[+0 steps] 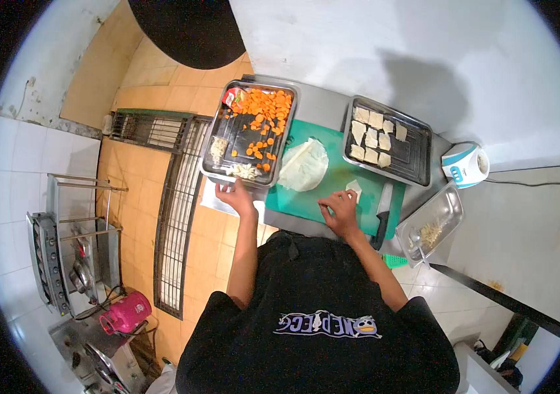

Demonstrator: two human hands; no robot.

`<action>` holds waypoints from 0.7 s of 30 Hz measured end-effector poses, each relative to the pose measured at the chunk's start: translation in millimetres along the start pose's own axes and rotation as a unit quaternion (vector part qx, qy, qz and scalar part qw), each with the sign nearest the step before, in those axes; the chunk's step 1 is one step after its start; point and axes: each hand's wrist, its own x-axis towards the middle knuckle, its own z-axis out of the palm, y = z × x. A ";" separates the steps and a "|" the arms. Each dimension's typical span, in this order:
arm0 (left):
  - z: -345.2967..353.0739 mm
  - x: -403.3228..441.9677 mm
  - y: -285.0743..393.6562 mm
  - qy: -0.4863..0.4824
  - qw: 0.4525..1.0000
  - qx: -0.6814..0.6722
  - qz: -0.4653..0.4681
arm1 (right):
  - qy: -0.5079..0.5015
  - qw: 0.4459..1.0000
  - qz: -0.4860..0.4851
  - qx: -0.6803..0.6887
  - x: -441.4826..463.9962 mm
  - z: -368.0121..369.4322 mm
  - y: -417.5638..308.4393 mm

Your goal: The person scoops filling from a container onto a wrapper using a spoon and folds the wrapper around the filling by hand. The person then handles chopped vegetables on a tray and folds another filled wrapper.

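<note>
My left hand [235, 198] is at the near edge of the left metal tray [206, 164], fingers apart, close to a small heap of white chopped pieces [246, 171]. Over the green cutting board [293, 205], my right hand [340, 211] has loosely bent fingers and no visible hold on anything. Just beyond its fingertips lies a small pale piece [354, 188], cut from some thin sheet. A large, roundish, pale thin sheet [305, 165] rests on the board between my hands. To the right, a knife [383, 209] lies along the board with its black handle towards me.
Sliced carrots [268, 108] and a red packet [234, 98] share the left tray. A second tray [420, 167] holds several pale flat pieces. Farther right are a white-and-blue scale [465, 165] and a metal pan [449, 209] with pale shreds. A pink gas cylinder [127, 312] stands lower left.
</note>
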 end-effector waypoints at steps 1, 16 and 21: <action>-1.6 8.7 1.9 0.001 1.000 0.000 0.000 | 0.000 1.000 0.000 0.001 2.1 5.6 -3.2; -1.8 48.2 7.4 -0.170 0.942 -0.207 -0.201 | 0.010 0.999 0.053 -0.001 15.0 38.6 -43.3; -16.1 48.7 14.1 -0.130 0.942 -0.236 -0.199 | 0.035 0.997 0.062 -0.004 23.3 25.0 -35.0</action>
